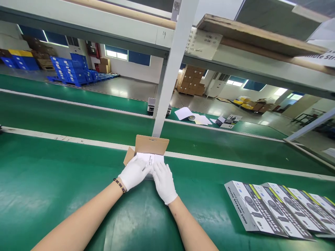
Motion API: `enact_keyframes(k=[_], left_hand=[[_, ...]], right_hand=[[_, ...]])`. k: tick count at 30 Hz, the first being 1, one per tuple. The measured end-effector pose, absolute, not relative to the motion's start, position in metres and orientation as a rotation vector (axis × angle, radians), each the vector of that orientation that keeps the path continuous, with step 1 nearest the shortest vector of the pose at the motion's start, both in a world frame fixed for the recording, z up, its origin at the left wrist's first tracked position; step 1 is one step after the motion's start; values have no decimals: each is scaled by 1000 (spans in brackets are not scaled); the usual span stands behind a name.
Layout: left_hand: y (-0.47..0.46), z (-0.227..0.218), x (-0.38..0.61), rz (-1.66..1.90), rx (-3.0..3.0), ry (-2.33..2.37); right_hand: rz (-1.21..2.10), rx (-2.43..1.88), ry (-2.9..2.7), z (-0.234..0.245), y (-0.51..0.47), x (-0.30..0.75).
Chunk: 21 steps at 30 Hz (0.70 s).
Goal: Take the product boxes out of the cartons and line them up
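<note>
A small cardboard box (151,144) lies open on the green work surface (52,188), its brown lid flap up at the back and a side flap out to the left. White printed paper (150,158) shows inside it. My left hand (133,173), in a white glove with a bead bracelet at the wrist, lies on the box's left front with fingers curled over the paper. My right hand (163,181), also gloved, rests flat on the box's right front, fingers stretched forward and together.
A fanned row of flat printed cartons (277,209) lies at the right. A white upright post (171,73) rises just behind the box. Beyond run green conveyor lanes, with loose papers (193,116) and a small scale (151,104). Blue crates (70,68) and stacked boxes stand far back.
</note>
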<state>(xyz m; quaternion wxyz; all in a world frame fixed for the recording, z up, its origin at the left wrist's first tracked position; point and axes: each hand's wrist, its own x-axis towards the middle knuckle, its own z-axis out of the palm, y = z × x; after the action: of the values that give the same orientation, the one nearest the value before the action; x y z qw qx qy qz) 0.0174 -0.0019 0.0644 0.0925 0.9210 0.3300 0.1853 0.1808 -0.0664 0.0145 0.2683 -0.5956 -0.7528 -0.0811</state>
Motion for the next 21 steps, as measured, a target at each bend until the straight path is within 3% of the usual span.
enact_keyframes(k=[4, 8, 11, 16, 21], left_hand=[[-8, 59, -4, 918, 2765, 1069], [-5, 33, -18, 1354, 2029, 1592], [-5, 27, -13, 1169, 1968, 1317], [4, 56, 11, 708, 2643, 529], [16, 58, 22, 442, 2748, 480]], right_hand=[[-281, -1613, -2034, 12, -65, 181], [-295, -1622, -2033, 11, -63, 181], [-285, -1619, -2032, 10, -64, 180], [-75, -1525, -2016, 12, -66, 187], [415, -1461, -1585, 41, -35, 218]])
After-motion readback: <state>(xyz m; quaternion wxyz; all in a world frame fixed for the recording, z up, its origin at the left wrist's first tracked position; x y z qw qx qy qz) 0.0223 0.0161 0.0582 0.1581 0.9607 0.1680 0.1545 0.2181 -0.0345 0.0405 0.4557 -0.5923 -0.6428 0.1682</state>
